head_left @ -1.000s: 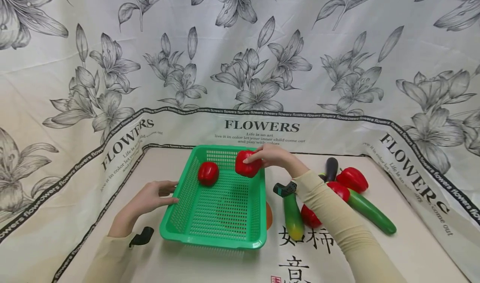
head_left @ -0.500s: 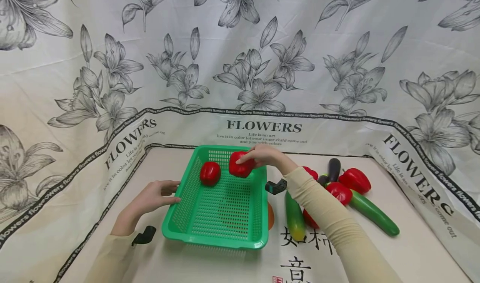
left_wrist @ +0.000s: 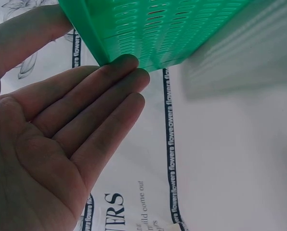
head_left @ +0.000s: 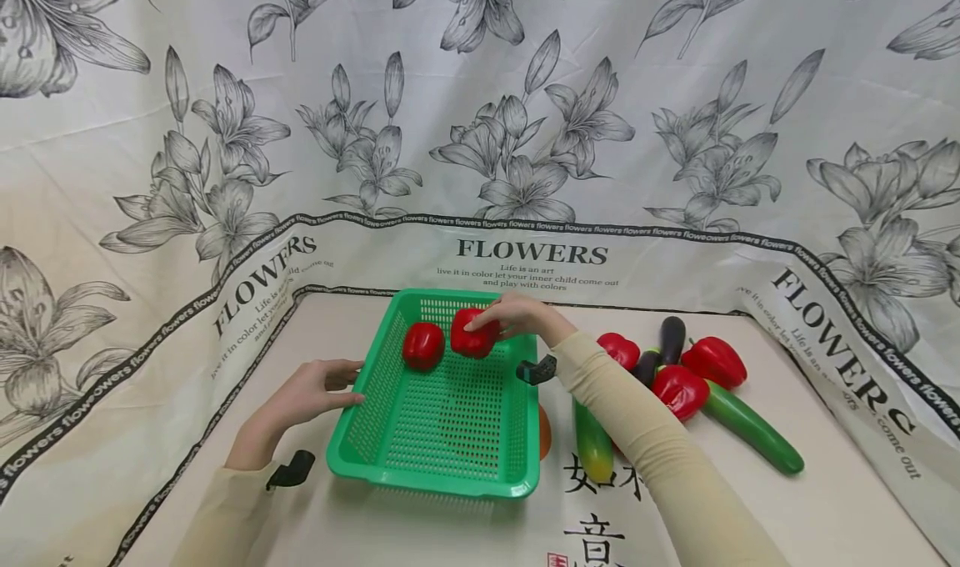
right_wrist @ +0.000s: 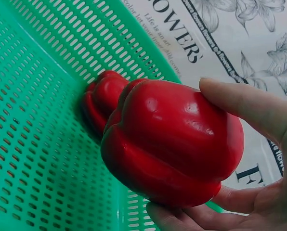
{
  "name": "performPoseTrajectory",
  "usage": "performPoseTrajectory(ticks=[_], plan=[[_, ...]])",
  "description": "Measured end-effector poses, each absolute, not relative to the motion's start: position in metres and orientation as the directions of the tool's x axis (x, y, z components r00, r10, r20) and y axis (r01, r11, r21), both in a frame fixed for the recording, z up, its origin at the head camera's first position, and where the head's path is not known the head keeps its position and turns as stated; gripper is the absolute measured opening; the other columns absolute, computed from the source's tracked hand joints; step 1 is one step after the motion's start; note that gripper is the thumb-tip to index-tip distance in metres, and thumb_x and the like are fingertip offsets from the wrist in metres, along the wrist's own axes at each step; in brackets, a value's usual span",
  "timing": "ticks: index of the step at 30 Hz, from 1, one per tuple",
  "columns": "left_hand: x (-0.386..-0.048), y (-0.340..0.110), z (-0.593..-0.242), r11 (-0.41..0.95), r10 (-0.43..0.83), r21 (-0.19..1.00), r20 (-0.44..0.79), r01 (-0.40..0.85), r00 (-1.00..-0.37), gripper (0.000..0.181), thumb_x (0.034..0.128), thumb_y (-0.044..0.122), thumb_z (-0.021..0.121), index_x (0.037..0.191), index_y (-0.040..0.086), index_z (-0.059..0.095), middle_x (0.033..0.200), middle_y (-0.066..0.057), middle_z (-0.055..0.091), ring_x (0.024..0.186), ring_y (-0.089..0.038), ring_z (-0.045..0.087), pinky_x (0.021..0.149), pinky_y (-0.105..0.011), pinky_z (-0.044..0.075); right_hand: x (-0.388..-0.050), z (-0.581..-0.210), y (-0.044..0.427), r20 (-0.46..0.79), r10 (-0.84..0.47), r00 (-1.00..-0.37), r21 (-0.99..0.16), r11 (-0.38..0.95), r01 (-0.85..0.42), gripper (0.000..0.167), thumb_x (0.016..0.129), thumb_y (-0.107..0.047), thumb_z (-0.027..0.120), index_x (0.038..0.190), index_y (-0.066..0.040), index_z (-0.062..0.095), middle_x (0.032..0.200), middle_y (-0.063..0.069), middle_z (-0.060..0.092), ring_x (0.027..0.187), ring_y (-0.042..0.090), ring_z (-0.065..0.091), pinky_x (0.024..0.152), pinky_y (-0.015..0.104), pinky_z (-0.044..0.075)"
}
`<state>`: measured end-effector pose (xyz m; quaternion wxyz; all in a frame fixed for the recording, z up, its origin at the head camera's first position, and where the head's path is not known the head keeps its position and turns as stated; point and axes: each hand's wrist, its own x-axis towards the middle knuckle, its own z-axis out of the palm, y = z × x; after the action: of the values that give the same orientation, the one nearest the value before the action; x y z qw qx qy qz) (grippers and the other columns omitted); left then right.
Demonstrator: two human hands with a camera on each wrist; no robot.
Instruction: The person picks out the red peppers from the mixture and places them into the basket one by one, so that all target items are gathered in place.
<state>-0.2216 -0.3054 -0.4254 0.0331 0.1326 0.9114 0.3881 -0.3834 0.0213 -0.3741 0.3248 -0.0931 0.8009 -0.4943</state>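
Over the far part of a green plastic basket, my right hand holds a red bell pepper between thumb and fingers. The right wrist view shows the held pepper close up, with the thumb on one side and fingers beneath. Behind it, a second red bell pepper lies in the basket. In the head view that pepper is at the far left inside. My left hand is at the basket's left side. In the left wrist view its fairly straight fingers touch the basket's outside.
Right of the basket lie a cucumber-like green vegetable, a long green one, dark eggplants and several red bell peppers. The right forearm hides part of this group. A floral cloth rises behind the table.
My right hand has moved left with the pepper, closer to the pepper in the basket. More of the vegetables on the right now show. The left hand stays at the basket's side.
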Motion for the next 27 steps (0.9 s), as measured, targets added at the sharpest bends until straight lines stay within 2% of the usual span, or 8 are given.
performPoseTrajectory(ticks=[5,13,21,27], plan=[[-0.222,-0.305,-0.425,0.666,0.266,0.714,0.042,0.216,-0.963,0.06,0.0834,0.026,0.073,0.133,-0.002,0.052,0.121,-0.017,0.063,0.113,-0.036,0.06,0.093,-0.047,0.052,-0.394,-0.387,0.016,-0.466,-0.48,-0.743,-0.86,0.444,0.252,0.056,0.077,-0.014,0.077,0.123,0.005,0.051,0.133,0.019,0.051,0.117,0.031,0.057,0.096,0.04,0.052],[-0.221,-0.303,-0.425,0.668,0.26,0.712,0.047,0.215,-0.964,0.059,0.0836,0.025,0.073,0.133,-0.001,0.052,0.121,-0.017,0.063,0.113,-0.036,0.06,0.093,-0.047,0.052,-0.403,-0.404,0.011,-0.498,-0.427,-0.755,-0.832,0.479,0.278,0.071,0.077,-0.016,0.077,0.135,0.004,0.04,0.138,0.024,0.046,0.124,0.038,0.05,0.098,0.044,0.05],[-0.221,-0.304,-0.427,0.663,0.262,0.716,0.051,0.218,-0.964,0.06,0.0838,0.026,0.073,0.133,-0.001,0.052,0.121,-0.017,0.064,0.113,-0.035,0.061,0.094,-0.047,0.052,-0.405,-0.414,0.004,-0.514,-0.422,-0.747,-0.821,0.493,0.287,0.071,0.076,-0.018,0.077,0.135,0.002,0.042,0.139,0.022,0.046,0.126,0.037,0.047,0.103,0.044,0.045],[-0.222,-0.306,-0.426,0.658,0.267,0.719,0.056,0.225,-0.962,0.06,0.0841,0.026,0.072,0.133,-0.002,0.051,0.122,-0.018,0.063,0.113,-0.035,0.06,0.094,-0.046,0.051,-0.407,-0.423,-0.003,-0.513,-0.402,-0.758,-0.819,0.495,0.291,0.069,0.076,-0.016,0.078,0.133,0.004,0.044,0.136,0.021,0.049,0.123,0.037,0.051,0.1,0.044,0.048]])
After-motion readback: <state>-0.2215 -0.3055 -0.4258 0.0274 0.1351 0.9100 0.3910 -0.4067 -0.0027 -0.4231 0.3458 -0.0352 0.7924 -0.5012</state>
